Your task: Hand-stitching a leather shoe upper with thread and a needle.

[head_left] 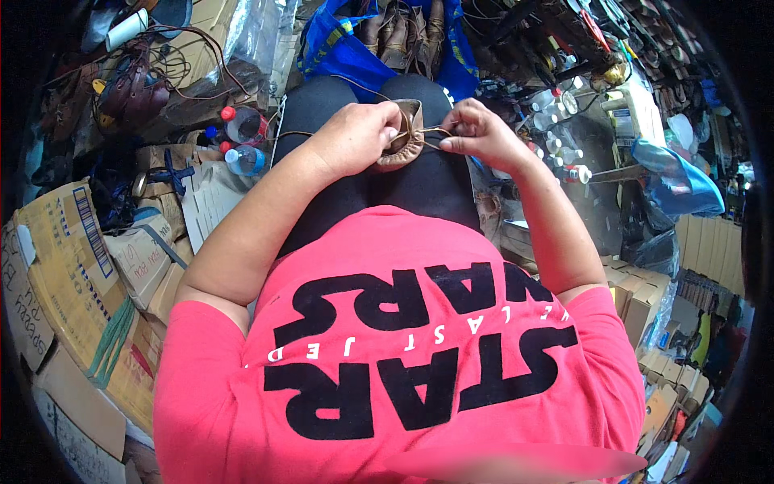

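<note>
the cupped tan-brown leather piece (408, 156) with a puckered rim sits near the far, knee-side edge of the black-clad lap (321, 103), about midway across. it should handle as light, pliant yet springy, hardly fragile; the thick gathered rim seems the surest hold. the left hand's (356, 139) fingers are closed on the leather's left side; the right hand (476, 135) pinches the thin, smooth brown cord (434, 131), probably slippery, between thumb and fingertips.
</note>
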Demonstrator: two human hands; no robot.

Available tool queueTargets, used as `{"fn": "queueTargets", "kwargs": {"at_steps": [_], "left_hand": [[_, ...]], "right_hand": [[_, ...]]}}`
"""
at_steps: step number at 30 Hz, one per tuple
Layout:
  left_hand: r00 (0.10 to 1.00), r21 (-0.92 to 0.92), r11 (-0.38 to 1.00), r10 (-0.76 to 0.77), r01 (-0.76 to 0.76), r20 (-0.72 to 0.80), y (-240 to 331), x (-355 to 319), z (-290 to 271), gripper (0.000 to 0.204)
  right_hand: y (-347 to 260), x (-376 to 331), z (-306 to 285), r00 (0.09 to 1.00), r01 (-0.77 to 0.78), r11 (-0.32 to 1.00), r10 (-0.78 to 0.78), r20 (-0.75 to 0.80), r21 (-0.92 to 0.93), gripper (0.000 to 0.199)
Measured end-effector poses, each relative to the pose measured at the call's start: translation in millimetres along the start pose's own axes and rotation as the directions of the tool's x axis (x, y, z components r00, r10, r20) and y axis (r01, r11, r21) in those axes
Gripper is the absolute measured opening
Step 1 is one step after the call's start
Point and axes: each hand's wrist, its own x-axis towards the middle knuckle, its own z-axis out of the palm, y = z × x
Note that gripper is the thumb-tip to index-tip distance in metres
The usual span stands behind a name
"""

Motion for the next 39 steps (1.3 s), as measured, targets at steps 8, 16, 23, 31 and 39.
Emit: {"fn": "queueTargets", "kwargs": {"at_steps": [8, 16, 23, 31, 39], "left_hand": [[0.978, 0.155, 0.967, 0.194, -0.204, 0.077, 2.9, 9.1, 5.4, 0.013], [0.981, 0.179, 0.965, 0.186, -0.192, 0.049, -2.8, 5.7, 11.7, 0.009], [0.940, 0.279, 0.900, 0.340, -0.335, 0.030, -16.3, 2.6, 11.1, 0.012], [0.944, 0.322, 0.938, 0.214, -0.127, -0.250, -61.7, -87.0, -49.5, 0.008], [0.885, -0.697, 0.550, 0.350, -0.459, -0.307, 61.6, -36.3, -47.4, 0.012]], "right_hand": [[-25.9, 4.6, -36.3, 0.960, 0.075, 0.937, -0.160, -0.228, -0.341, 0.017], [-64.0, 11.2, -17.9, 0.933, 0.317, 0.433, -0.304, 0.195, -0.844, 0.012], [-55.6, 20.2, 7.2, 0.891, 0.433, 0.313, -0.294, 0.347, -0.846, 0.019], [12.8, -20.8, -65.3, 0.992, 0.105, 0.659, -0.124, 0.030, -0.744, 0.012], [-87.9, 26.5, -12.1, 0.943, 0.329, 0.615, -0.253, -0.216, 0.717, 0.029]]}}
